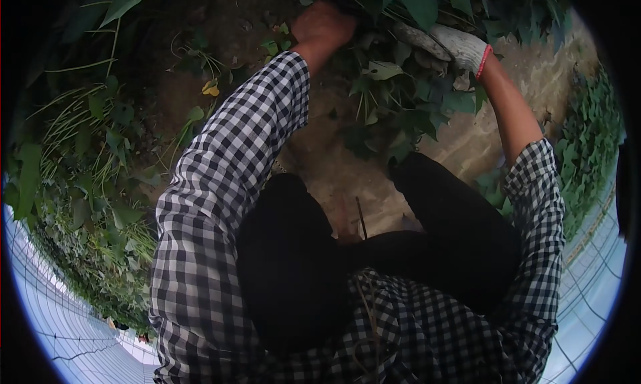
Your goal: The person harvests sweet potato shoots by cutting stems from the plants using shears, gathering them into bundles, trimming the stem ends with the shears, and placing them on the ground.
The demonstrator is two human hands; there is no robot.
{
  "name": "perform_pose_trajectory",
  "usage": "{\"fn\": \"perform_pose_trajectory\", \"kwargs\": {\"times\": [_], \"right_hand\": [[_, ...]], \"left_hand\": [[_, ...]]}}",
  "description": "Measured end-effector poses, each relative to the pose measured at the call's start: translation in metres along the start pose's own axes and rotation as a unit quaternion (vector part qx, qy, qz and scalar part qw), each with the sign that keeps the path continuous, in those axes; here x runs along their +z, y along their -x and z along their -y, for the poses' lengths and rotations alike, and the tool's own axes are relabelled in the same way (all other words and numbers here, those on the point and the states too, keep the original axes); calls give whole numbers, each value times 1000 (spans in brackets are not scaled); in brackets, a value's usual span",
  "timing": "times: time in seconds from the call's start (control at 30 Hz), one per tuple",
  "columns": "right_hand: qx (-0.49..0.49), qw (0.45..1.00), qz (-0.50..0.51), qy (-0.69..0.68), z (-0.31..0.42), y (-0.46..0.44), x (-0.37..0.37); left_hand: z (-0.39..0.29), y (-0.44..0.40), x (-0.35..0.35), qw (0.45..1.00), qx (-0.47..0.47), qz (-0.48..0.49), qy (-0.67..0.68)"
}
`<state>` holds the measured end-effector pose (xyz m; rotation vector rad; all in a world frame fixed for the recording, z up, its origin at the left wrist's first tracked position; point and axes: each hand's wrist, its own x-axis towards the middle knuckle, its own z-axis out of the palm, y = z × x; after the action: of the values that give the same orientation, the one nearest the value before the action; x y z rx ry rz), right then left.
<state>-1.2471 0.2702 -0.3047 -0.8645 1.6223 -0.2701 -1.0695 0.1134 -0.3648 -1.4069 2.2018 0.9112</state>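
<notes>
My left hand, bare, reaches into dark foliage at the top centre. It looks closed, but its fingertips and whatever they grip are hidden among shadow and leaves. To its right, my right hand wears a soiled white knit glove with a red cuff. Its fingers point left and are pressed together over the vine leaves; I cannot make out what lies in them. Broad green leaves hang above and between both hands, and leafy vines trail below the glove toward my right knee.
Bare brown soil lies between my bent legs. Thin stems and leaves crowd the left side, with a yellow leaf near my forearm. More low green plants grow along the right. Wire mesh shows at the lower edges.
</notes>
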Motion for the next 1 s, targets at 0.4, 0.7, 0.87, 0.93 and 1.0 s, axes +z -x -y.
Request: {"fn": "perform_pose_trajectory", "kwargs": {"times": [0.4,0.7,0.87,0.93,1.0], "right_hand": [[-33,999,-11,9,12,4,-1],[-150,913,-25,378,-32,-10,-24],[-222,884,-59,408,-28,3,-9],[-114,917,-27,382,-13,4,-4],[-159,920,-56,355,-17,4,-4]], "left_hand": [[-7,-1,-5,1000,-9,12,8],[-8,15,-31,1000,12,21,-8],[-4,11,-32,999,44,13,-14],[-2,5,-28,999,37,8,-10],[5,-4,-23,999,31,9,-4]]}}
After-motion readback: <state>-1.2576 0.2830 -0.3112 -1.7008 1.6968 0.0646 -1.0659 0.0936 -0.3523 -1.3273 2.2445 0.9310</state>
